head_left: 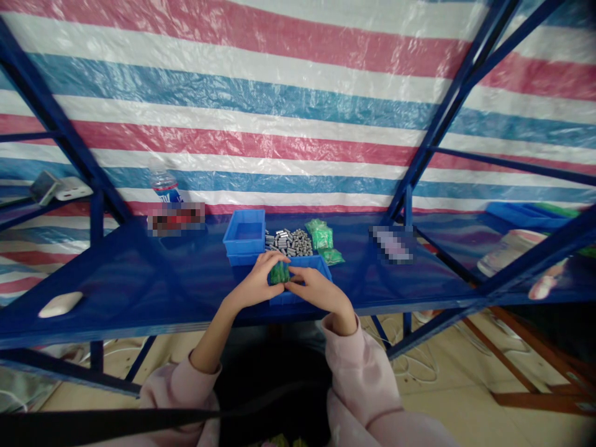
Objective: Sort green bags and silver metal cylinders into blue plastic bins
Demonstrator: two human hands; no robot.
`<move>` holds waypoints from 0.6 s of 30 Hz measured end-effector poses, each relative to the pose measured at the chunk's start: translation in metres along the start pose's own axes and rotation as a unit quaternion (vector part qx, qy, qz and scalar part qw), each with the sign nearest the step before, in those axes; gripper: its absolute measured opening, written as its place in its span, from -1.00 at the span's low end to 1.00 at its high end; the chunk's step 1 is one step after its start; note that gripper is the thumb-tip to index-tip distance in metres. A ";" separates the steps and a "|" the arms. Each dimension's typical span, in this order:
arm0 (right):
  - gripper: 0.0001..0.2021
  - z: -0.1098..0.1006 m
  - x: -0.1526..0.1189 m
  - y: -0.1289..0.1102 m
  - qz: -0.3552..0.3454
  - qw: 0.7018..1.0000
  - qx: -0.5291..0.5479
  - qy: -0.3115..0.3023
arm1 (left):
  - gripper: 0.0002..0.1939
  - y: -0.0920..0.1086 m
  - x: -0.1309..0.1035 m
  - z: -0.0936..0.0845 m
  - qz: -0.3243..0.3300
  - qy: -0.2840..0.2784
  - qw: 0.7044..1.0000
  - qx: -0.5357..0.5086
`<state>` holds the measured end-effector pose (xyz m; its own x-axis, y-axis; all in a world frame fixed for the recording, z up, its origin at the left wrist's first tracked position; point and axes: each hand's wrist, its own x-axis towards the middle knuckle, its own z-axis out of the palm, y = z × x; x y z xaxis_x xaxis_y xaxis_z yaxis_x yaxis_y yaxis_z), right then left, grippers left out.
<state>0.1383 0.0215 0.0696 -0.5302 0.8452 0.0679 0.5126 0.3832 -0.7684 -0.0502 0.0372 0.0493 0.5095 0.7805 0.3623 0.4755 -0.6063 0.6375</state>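
Note:
Between my two hands is a small green plastic packet (280, 273), with ridged shapes showing through it. My left hand (257, 283) curls around its left side, fingers over the top and thumb below. From the right, my right hand (318, 289) pinches the packet's edge with bent fingers. Both hands are over the front blue bin (311, 266), which they partly hide. Just behind lies a heap of short silvery metal cylinders (294, 242). Several more green packets (322, 237) are piled to the right of the heap.
Left of the heap stand stacked blue bins (245, 231). A plastic bottle (166, 186) is at the back left, and a white rounded object (60, 305) lies near the left front edge. Blue metal struts (433, 143) frame the blue table (153, 285). A blurred-out item (392, 243) lies to the right.

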 end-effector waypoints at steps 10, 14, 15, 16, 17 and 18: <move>-0.71 0.011 0.008 0.000 0.097 0.991 -0.076 0.061 | -0.47 -0.013 0.013 0.005 -0.042 -0.036 0.998 -0.022; -0.72 0.013 0.008 0.000 0.099 0.990 -0.075 0.065 | -0.47 -0.010 0.015 0.005 -0.055 -0.041 0.998 0.011; -0.73 0.013 0.008 0.000 0.094 0.991 -0.071 0.064 | -0.48 -0.009 0.015 0.005 -0.056 -0.040 0.998 0.016; -0.75 0.012 0.007 -0.001 0.088 0.992 -0.065 0.062 | -0.50 -0.008 0.015 0.005 -0.056 -0.038 0.998 0.019; -0.75 0.012 0.006 -0.001 0.080 0.993 -0.056 0.059 | -0.51 -0.007 0.015 0.005 -0.056 -0.037 0.998 0.022; -0.76 0.011 0.005 -0.002 0.069 0.995 -0.045 0.057 | -0.53 -0.006 0.015 0.005 -0.056 -0.036 0.997 0.023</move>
<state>0.1275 0.0210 0.0645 -0.3730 0.9270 0.0406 0.6364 0.2874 -0.7158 -0.0419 0.0521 0.0474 0.5000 0.8323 0.2393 0.5643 -0.5227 0.6390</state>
